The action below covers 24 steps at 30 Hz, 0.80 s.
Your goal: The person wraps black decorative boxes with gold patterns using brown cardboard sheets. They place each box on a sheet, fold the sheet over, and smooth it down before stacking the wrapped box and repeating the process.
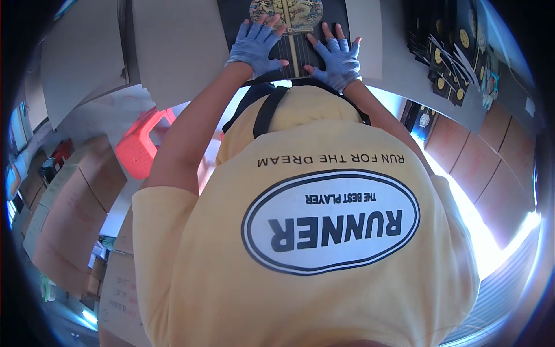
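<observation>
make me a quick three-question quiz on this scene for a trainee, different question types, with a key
1. True or false: the left hand and the right hand both lie spread on the dark panel.
2. What colour is the plastic stool? A) green B) red C) white
3. Fill in: the heaped dark printed pieces lie to the ____ of the dark panel.

Key: 1 true; 2 B; 3 right
</observation>
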Each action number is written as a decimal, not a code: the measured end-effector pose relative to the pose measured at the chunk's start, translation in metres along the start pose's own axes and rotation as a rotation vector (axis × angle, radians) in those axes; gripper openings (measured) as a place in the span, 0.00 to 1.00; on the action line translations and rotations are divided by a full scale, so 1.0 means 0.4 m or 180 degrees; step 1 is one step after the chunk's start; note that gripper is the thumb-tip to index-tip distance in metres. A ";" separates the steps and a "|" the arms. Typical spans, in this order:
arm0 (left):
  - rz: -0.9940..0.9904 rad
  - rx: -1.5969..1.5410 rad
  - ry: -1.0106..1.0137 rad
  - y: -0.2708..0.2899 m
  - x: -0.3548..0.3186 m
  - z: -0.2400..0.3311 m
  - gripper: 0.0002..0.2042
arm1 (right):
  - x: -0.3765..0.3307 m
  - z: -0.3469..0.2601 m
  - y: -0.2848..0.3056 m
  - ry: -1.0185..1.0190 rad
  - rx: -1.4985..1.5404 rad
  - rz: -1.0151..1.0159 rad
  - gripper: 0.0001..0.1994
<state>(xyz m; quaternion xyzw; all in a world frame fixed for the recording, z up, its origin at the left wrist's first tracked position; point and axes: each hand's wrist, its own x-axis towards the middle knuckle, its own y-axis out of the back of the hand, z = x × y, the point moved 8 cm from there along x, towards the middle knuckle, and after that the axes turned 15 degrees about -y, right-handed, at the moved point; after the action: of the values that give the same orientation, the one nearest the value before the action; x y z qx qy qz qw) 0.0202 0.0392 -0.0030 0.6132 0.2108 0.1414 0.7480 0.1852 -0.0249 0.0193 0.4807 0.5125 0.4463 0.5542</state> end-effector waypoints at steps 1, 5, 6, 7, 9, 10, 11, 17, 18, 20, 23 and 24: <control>-0.0083 0.0027 0.0019 0.000 0.001 0.002 0.46 | -0.016 0.004 -0.002 -0.0045 0.0037 -0.0027 0.42; 0.0215 -0.0087 -0.0095 -0.008 0.009 0.004 0.46 | -0.063 0.010 -0.012 -0.0084 0.0233 -0.0015 0.41; 0.0171 -0.0059 -0.0072 -0.005 0.011 0.005 0.46 | -0.070 0.010 -0.010 -0.0043 0.0279 0.0026 0.41; 0.0127 -0.0031 -0.0045 -0.004 0.011 0.006 0.46 | -0.073 0.008 -0.007 -0.0043 0.0378 0.0053 0.41; 0.0224 -0.0079 -0.0040 -0.003 0.010 0.005 0.46 | -0.073 0.006 0.003 -0.0034 0.0563 0.0120 0.40; 0.0282 -0.0101 -0.0033 -0.001 0.012 0.004 0.45 | -0.071 0.006 0.001 -0.0050 0.0530 0.0091 0.39; 0.0122 -0.0027 -0.0008 -0.010 0.015 0.004 0.46 | -0.070 0.004 -0.002 -0.0062 0.0497 0.0063 0.39; -0.0063 -0.0090 0.0005 -0.006 0.017 0.001 0.47 | -0.068 -0.008 -0.010 0.0020 0.0471 0.0034 0.36; -0.0066 -0.0129 0.0006 -0.006 0.017 0.000 0.47 | -0.069 -0.011 -0.014 0.0049 0.0430 0.0001 0.36; -0.0133 -0.0141 0.0031 -0.007 0.016 -0.001 0.48 | -0.069 -0.014 -0.022 0.0071 0.0355 -0.0014 0.35; -0.0252 -0.0119 0.0070 -0.002 0.016 0.002 0.48 | -0.070 -0.015 -0.026 0.0086 0.0333 -0.0060 0.34; -0.0231 -0.0132 0.0068 -0.003 0.016 0.002 0.47 | -0.069 -0.016 -0.025 0.0089 0.0343 -0.0069 0.34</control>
<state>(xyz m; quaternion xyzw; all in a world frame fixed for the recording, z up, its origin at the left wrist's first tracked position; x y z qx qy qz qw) 0.0260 0.0413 -0.0048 0.5879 0.2379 0.1251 0.7630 0.1768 -0.0531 0.0131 0.4980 0.5486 0.4187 0.5251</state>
